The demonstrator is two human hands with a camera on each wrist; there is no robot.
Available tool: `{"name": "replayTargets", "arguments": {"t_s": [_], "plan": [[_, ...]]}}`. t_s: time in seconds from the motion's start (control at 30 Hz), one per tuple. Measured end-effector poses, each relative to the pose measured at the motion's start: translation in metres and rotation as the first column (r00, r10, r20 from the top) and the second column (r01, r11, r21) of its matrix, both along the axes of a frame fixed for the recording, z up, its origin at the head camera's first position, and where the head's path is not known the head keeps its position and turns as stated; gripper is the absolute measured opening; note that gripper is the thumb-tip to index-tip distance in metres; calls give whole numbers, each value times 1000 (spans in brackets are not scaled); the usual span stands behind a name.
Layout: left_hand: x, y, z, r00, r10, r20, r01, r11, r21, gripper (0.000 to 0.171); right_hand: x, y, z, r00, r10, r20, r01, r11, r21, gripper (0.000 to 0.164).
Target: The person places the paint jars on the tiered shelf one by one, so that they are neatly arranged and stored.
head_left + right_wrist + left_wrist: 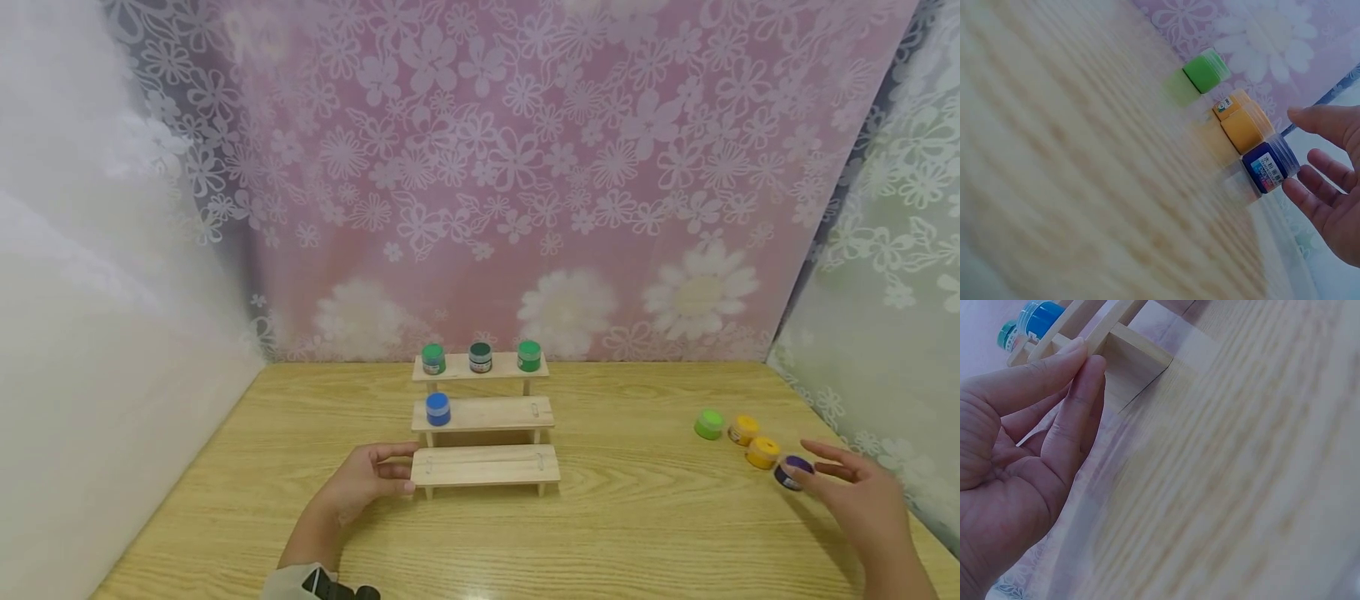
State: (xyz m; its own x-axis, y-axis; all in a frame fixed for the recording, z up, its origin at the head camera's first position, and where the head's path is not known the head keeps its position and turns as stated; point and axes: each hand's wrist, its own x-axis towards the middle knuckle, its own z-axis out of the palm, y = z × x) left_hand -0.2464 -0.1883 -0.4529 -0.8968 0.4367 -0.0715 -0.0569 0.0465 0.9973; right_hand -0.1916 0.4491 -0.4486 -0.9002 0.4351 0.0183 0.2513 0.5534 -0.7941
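Observation:
A three-step wooden stand (pixel 483 468) stands on the table. My left hand (pixel 365 482) grips the left end of its lowest step, and in the left wrist view the thumb and finger (pixel 1088 370) come together at the board's end. Around a dark purple paint jar (pixel 793 472), my right hand (pixel 858 492) has its fingers spread, with a fingertip right at the jar's side. The jar sits upright on the table, its printed label (pixel 1268 170) showing in the right wrist view. Beside it are two yellow jars (pixel 762 452) and a light green jar (pixel 708 424).
On the top step stand two green jars (pixel 528 356) and a dark green jar (pixel 480 357). A blue jar (pixel 438 409) occupies the left of the middle step. Flowered cloth (pixel 562 183) hangs behind the wooden table (pixel 622 517) and along its sides.

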Motion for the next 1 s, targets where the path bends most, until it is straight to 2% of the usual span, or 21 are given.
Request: {"name": "replayTargets", "arguments": {"t_s": [0.07, 0.23, 0.3, 0.43, 0.7, 0.87, 1.0], "plan": [[0, 0, 0, 1000, 6, 4, -6, 1000, -6, 67, -1, 2, -2, 1000, 0, 27, 0, 1000, -20, 77], [-1, 1, -1, 1000, 23, 11, -22, 1000, -18, 66, -3, 7, -7, 997, 24, 76, -25, 1000, 18, 81], [-1, 1, -1, 1000, 23, 11, -23, 1000, -19, 66, -2, 7, -9, 997, 31, 73, -35, 998, 56, 79], [-2, 1, -3, 1000, 22, 14, -22, 1000, -13, 66, -2, 7, -11, 998, 37, 50, -39, 998, 52, 72], [-1, 0, -2, 1000, 17, 11, -17, 1000, -11, 66, -4, 7, -15, 999, 26, 37, -30, 994, 108, 70], [-1, 1, -1, 1000, 16, 11, -16, 1000, -15, 67, -5, 7, -14, 996, -10, 85, 2, 995, 100, 70], [-1, 1, -2, 1000, 13, 12, -13, 1000, -17, 67, -4, 8, -12, 994, -21, 111, 15, 998, 57, 76]]}}
